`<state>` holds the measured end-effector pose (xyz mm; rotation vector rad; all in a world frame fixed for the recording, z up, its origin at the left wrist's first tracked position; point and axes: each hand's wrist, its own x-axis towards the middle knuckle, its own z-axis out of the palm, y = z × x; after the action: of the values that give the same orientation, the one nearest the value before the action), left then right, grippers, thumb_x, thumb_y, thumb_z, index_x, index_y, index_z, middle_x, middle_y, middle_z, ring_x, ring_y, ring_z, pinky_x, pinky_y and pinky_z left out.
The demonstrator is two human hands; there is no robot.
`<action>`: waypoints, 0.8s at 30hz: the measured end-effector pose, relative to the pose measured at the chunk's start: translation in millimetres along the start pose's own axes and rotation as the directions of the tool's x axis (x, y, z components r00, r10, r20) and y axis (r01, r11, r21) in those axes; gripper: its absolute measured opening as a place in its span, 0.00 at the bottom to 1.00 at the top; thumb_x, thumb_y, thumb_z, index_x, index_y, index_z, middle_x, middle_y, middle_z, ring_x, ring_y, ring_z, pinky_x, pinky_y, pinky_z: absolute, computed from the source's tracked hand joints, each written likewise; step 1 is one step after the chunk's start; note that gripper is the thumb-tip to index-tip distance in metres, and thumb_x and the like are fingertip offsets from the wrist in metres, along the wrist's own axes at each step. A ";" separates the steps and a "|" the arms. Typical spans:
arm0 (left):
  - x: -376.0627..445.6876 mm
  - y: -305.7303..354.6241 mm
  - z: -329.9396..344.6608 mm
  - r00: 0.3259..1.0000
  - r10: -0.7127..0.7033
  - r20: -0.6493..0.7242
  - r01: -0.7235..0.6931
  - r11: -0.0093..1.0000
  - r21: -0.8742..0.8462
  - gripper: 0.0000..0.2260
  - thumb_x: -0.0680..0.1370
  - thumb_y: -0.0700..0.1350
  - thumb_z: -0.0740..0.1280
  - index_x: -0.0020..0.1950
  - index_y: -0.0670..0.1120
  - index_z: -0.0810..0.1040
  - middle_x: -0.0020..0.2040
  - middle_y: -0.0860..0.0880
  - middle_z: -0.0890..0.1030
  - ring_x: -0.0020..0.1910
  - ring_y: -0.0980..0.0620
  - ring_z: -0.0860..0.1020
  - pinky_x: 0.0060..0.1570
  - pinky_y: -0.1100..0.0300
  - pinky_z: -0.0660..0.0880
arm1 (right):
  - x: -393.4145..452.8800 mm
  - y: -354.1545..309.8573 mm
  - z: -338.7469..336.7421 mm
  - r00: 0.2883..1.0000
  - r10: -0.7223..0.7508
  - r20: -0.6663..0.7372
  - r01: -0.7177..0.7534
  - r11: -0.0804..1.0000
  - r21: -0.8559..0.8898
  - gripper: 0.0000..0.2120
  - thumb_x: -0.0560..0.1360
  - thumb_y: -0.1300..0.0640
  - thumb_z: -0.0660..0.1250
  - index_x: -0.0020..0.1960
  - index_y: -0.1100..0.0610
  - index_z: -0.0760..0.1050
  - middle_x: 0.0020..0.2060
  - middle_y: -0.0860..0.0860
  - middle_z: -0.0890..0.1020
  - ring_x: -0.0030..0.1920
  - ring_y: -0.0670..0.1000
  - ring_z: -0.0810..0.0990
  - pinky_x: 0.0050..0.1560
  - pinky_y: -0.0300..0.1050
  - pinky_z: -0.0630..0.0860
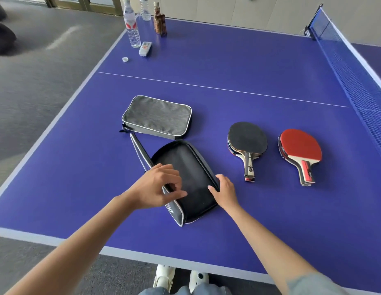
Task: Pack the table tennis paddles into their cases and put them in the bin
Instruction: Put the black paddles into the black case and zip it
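Note:
An open grey case (pixel 191 177) with a black lining lies in front of me on the blue table tennis table (pixel 227 241). My left hand (pixel 157 186) pinches the raised lid edge on the case's left side. My right hand (pixel 224 191) rests on the case's right rim, fingers spread. A second grey case (pixel 157 117), zipped shut, lies just behind. To the right lie two stacks of paddles: one with a black face up (pixel 247 141) and one with a red face up (pixel 300 149), handles pointing toward me. No bin is in view.
Two clear water bottles (pixel 132 26), a brown bottle (pixel 159 21), a small white box (pixel 145 48) and a bottle cap (pixel 125 59) stand at the table's far left corner. The net (pixel 351 67) runs along the right. Grey carpet lies to the left.

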<state>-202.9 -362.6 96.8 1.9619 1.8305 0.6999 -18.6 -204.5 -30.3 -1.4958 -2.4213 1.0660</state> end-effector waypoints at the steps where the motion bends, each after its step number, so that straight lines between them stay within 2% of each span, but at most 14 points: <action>1: -1.7 -1.6 -1.1 0.998 -0.050 -0.027 0.051 0.999 0.020 0.18 0.76 0.55 0.65 0.32 0.45 0.72 0.31 0.53 0.72 0.33 0.54 0.68 0.37 0.60 0.69 | 3.1 -1.2 3.4 1.000 0.021 0.009 -0.021 1.000 -0.005 0.18 0.76 0.57 0.66 0.63 0.64 0.70 0.59 0.59 0.77 0.61 0.59 0.73 0.58 0.48 0.70; 3: -6.3 -9.6 -3.9 0.976 -0.193 -0.097 0.204 0.972 0.114 0.21 0.77 0.59 0.61 0.32 0.45 0.69 0.31 0.52 0.70 0.31 0.52 0.68 0.30 0.58 0.68 | 2.1 -0.3 9.2 0.998 0.062 -0.024 -0.061 0.998 0.014 0.14 0.77 0.59 0.65 0.58 0.67 0.72 0.55 0.61 0.78 0.58 0.60 0.75 0.55 0.49 0.71; 6: -19.6 -26.3 -2.2 0.926 -0.323 -0.194 0.359 0.912 0.199 0.17 0.78 0.59 0.60 0.36 0.48 0.71 0.33 0.55 0.71 0.34 0.53 0.71 0.30 0.62 0.66 | -10.8 5.8 17.5 0.993 0.088 -0.076 -0.085 0.995 0.044 0.08 0.77 0.61 0.64 0.51 0.66 0.71 0.48 0.60 0.78 0.51 0.60 0.75 0.46 0.49 0.70; 8: -28.3 -35.0 3.9 0.924 -0.336 -0.181 0.375 0.888 0.265 0.14 0.78 0.60 0.59 0.47 0.52 0.76 0.41 0.57 0.74 0.45 0.54 0.73 0.39 0.62 0.69 | -20.0 9.0 21.1 0.988 0.111 -0.105 -0.105 0.993 0.054 0.06 0.77 0.61 0.63 0.49 0.65 0.70 0.44 0.56 0.76 0.47 0.57 0.74 0.43 0.45 0.67; 9: -31.8 -40.3 9.4 0.924 -0.355 -0.140 0.382 0.864 0.329 0.15 0.78 0.61 0.58 0.55 0.53 0.76 0.48 0.56 0.76 0.51 0.53 0.73 0.46 0.61 0.70 | -23.5 10.0 22.1 0.986 0.116 -0.119 -0.110 0.992 0.061 0.06 0.77 0.61 0.63 0.48 0.64 0.70 0.43 0.55 0.75 0.46 0.56 0.73 0.42 0.44 0.66; 11: -38.0 -52.3 23.1 0.904 -0.426 -0.029 0.394 0.807 0.440 0.22 0.78 0.62 0.56 0.68 0.55 0.70 0.61 0.53 0.73 0.62 0.51 0.69 0.59 0.58 0.67 | -27.8 10.4 22.4 0.982 0.131 -0.136 -0.123 0.990 0.070 0.05 0.77 0.62 0.63 0.47 0.64 0.69 0.42 0.54 0.73 0.44 0.56 0.72 0.42 0.44 0.65; 13: -42.8 -62.8 36.4 0.872 -0.488 0.033 0.423 0.787 0.449 0.25 0.79 0.62 0.54 0.74 0.56 0.62 0.70 0.51 0.67 0.69 0.49 0.64 0.66 0.55 0.63 | -31.3 9.8 21.9 0.978 0.159 -0.138 -0.149 0.986 0.082 0.05 0.77 0.61 0.63 0.47 0.63 0.69 0.42 0.53 0.73 0.44 0.54 0.71 0.42 0.44 0.65; 16: -42.4 -75.7 55.8 0.861 -0.502 0.081 0.421 0.792 0.442 0.26 0.80 0.61 0.52 0.77 0.58 0.53 0.76 0.48 0.59 0.75 0.48 0.55 0.72 0.52 0.56 | -36.8 9.8 21.7 0.976 0.176 -0.129 -0.165 0.982 0.088 0.06 0.77 0.60 0.62 0.45 0.60 0.66 0.42 0.53 0.73 0.43 0.53 0.70 0.41 0.43 0.66; 20: -25.4 -82.2 87.8 0.856 -0.501 0.131 0.400 0.800 0.446 0.29 0.77 0.65 0.46 0.76 0.60 0.46 0.79 0.44 0.47 0.78 0.44 0.45 0.75 0.47 0.44 | -45.6 16.6 20.3 0.971 0.197 -0.136 -0.191 0.980 0.053 0.08 0.77 0.59 0.62 0.44 0.59 0.64 0.41 0.53 0.73 0.44 0.54 0.71 0.39 0.44 0.66; 22: -17.8 -85.1 106.6 0.859 -0.484 0.167 0.364 0.807 0.466 0.29 0.77 0.66 0.46 0.76 0.61 0.43 0.78 0.42 0.40 0.77 0.42 0.41 0.74 0.44 0.39 | -52.9 20.8 19.8 0.971 0.195 -0.139 -0.197 0.980 -0.002 0.07 0.77 0.58 0.63 0.45 0.59 0.65 0.43 0.54 0.73 0.48 0.56 0.71 0.40 0.46 0.69; 24: -14.3 -89.5 121.8 0.864 -0.469 0.183 0.352 0.823 0.446 0.28 0.79 0.64 0.48 0.75 0.62 0.41 0.77 0.42 0.34 0.76 0.40 0.37 0.74 0.44 0.38 | -57.6 24.5 18.6 0.976 0.109 -0.187 -0.137 0.980 -0.144 0.07 0.76 0.60 0.65 0.51 0.61 0.69 0.48 0.57 0.75 0.52 0.58 0.71 0.47 0.50 0.71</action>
<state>-205.0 -360.5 -55.0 1.6633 2.2280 -0.1062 21.2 -254.4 -44.0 -1.7288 -2.3613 0.7381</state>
